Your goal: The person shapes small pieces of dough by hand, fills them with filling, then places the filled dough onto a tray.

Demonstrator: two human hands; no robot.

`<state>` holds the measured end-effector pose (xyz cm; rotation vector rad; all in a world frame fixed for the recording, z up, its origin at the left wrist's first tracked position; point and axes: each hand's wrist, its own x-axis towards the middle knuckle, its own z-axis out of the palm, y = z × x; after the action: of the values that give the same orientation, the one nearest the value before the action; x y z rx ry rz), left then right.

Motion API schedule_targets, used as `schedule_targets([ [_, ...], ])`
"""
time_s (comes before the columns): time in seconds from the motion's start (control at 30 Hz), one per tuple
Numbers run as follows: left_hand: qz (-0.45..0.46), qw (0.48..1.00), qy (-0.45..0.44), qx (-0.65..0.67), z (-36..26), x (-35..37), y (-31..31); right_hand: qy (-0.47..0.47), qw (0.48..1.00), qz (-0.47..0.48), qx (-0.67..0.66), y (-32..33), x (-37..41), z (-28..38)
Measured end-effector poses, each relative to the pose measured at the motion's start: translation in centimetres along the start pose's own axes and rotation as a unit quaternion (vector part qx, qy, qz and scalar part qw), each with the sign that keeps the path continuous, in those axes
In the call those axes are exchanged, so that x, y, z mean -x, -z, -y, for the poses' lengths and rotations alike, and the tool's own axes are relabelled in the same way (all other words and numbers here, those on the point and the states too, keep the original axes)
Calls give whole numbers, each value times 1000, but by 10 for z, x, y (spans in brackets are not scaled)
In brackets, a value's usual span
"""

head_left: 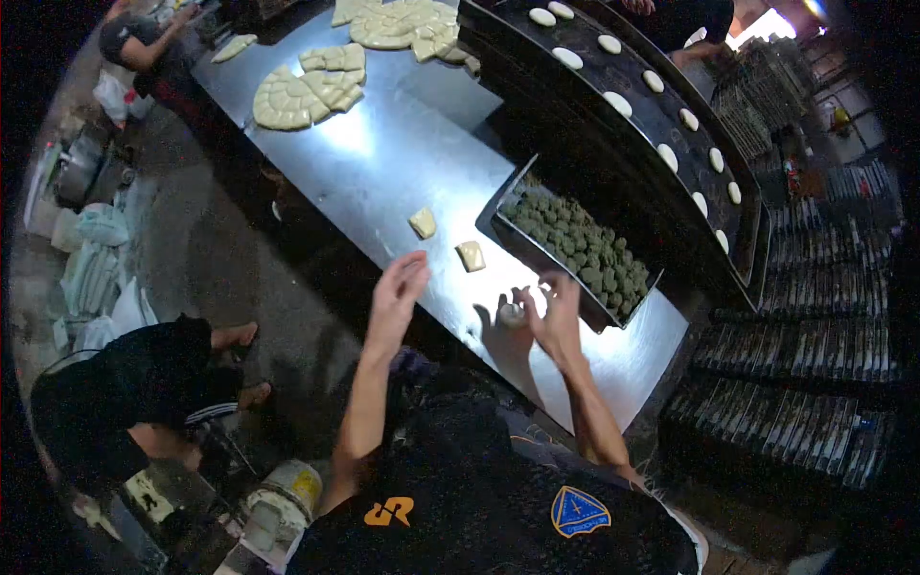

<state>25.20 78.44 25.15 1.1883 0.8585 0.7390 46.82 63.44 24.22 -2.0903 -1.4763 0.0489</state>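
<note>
Over the metal table (402,158), my left hand (396,290) is raised with its fingers loosely bent and apart, holding nothing. Just beyond it lie two small pieces of dough, one pale yellow square (422,222) and another dough piece (471,256). My right hand (556,316) hovers near the table's front edge, thumb and fingers spread. A small roundish pale lump (511,314) sits beside its fingertips; whether they touch cannot be seen. Behind my right hand stands a metal tray (551,261) heaped with dark green-brown filling balls (585,240).
Scored slabs of dough (307,91) lie at the table's far end. A raised black baking tray (661,105) carries several white oval dough pieces. Stacked trays (795,335) stand at right. One person (125,393) bends at lower left; others work at the far side.
</note>
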Motion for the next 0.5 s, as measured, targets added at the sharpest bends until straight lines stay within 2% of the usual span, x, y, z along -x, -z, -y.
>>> schedule_targets([
  [0.07, -55, 998, -1, 3, 4, 14, 18, -40, 997, -37, -46, 21, -35, 17],
  [0.13, -95, 995, -17, 24, 7, 26, 28, -19, 991, -107, 77, -19, -44, 10],
  [0.2, -93, 996, -6, 3, 9, 33, 32, -49, 994, 12, 98, -92, -19, 4],
  [0.23, -89, 996, 6, -13, 11, 33, 31, -33, 994, -41, 91, -94, -27, 3],
  [0.27, -81, 997, 5, -15, 12, 27, 26, -30, 994, -52, 88, -96, -34, 4],
  [0.33, -38, 998, 12, -47, 12, 10, 9, -40, 992, 11, 116, -98, -31, 7],
  [0.4, -11, 992, -7, -127, 49, -26, -6, -41, 996, 12, 73, -98, -31, 2],
  [0.43, -11, 963, -56, -262, 84, -48, -11, -22, 995, 10, 92, -97, -28, -5],
  [0.47, -17, 913, -108, -392, 104, -63, -14, -5, 994, 10, 111, -94, -23, -11],
  [0.5, -32, 894, -119, -431, 99, -64, -23, -82, 988, 99, 82, -81, -15, -9],
])
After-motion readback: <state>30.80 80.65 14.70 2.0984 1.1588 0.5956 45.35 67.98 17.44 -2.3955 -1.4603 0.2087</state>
